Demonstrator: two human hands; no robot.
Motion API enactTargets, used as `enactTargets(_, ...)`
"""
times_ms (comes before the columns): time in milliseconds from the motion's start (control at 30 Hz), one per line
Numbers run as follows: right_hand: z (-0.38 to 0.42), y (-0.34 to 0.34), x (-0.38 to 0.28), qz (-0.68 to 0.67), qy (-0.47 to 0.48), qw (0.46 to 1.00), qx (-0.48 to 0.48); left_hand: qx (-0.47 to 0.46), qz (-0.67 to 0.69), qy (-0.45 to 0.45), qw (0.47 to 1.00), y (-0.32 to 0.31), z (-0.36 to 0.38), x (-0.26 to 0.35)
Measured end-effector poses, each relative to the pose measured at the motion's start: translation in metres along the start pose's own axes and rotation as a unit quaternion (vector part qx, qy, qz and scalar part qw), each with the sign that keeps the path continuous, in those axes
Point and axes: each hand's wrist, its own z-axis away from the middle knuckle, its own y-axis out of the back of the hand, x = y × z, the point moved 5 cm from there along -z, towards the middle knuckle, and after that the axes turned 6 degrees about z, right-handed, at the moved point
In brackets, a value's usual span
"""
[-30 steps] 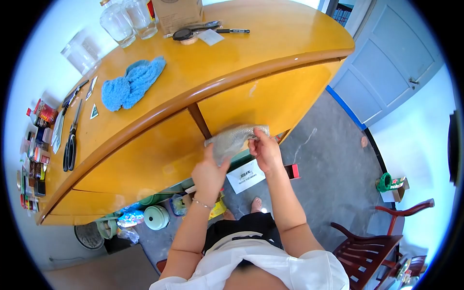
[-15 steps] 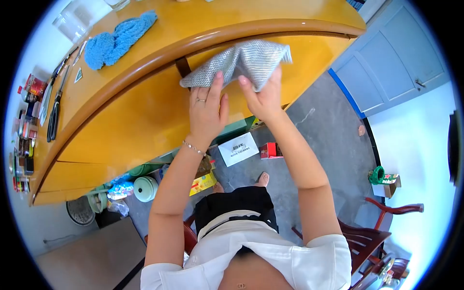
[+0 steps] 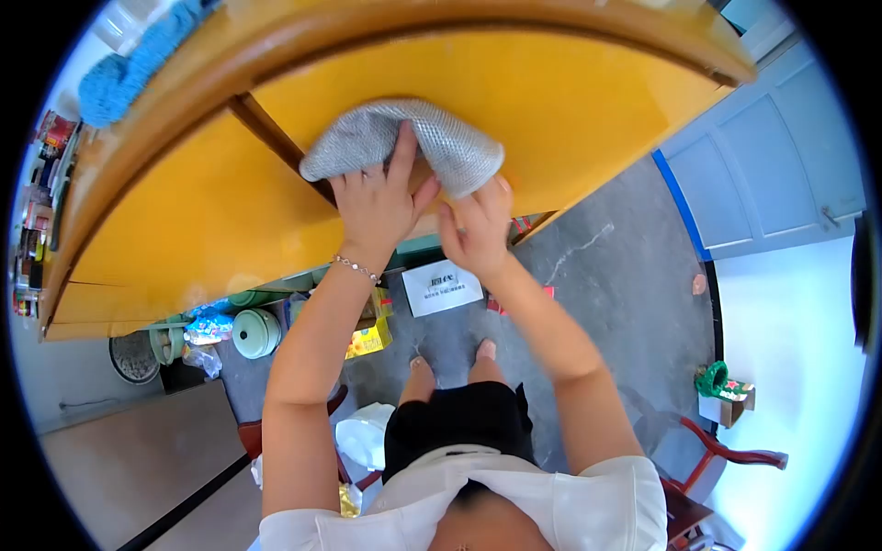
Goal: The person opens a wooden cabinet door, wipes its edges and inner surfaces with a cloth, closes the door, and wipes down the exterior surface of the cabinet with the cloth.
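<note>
Nearest, at bottom: white top and black bottoms, cut off by the frame; a foot [image 3: 485,350] showing between the arms. Under the surface, clutter hard to make out: a pale green round tin [image 3: 254,332], a yellow box [image 3: 367,338], a white card [image 3: 443,286] with print too small to read.

Higher up, left hand [image 3: 378,204] spread flat, fingers splayed, pressing on a grey mesh cloth [image 3: 404,138]; bracelet [image 3: 356,268] at the wrist. Right hand [image 3: 476,228] just beside, fingers curled up under the cloth's lower right edge; fingertips hidden behind it, so cannot tell whether pinching or only pushing. Cloth bunched, held against the yellow front panel [image 3: 551,110] of the surface, over the dark seam [image 3: 266,138] between panels.

Farther: curved wooden rim [image 3: 230,55] of the surface, top mostly out of view; blue cloth [image 3: 119,78] at upper left, partly cut off. Grey floor [image 3: 606,275], pale blue door [image 3: 781,174] at right, red chair [image 3: 726,455] at lower right.
</note>
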Motion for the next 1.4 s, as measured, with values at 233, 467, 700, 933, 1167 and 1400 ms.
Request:
enactTargets(233,0.444,-0.136,0.129,0.0,-0.425,0.754,-0.501,0.097,-0.059,-0.024,0.993,-0.006,0.009,0.015)
enactTargets(467,0.621,-0.238,0.157,0.087,-0.284,0.747,-0.594,0.139,-0.026,-0.051,0.989,-0.08,0.104,0.031)
enactTargets(700,0.621,-0.266,0.183,0.15,-0.265,0.668,-0.679,0.178,-0.041,-0.077,0.98,-0.152,0.176,0.023)
enactTargets(933,0.616,-0.257,0.165,0.177,-0.278,0.606,-0.724,0.146,-0.031,-0.071,0.986,-0.153,0.18,0.022)
enactTargets(1167,0.624,-0.213,0.144,0.167,-0.295,0.585,-0.737,0.123,-0.001,-0.07,0.99,-0.149,0.178,0.02)
enactTargets(1400,0.655,-0.151,0.128,0.174,-0.299,0.555,-0.757,0.051,0.014,-0.062,0.997,-0.142,0.171,0.017)
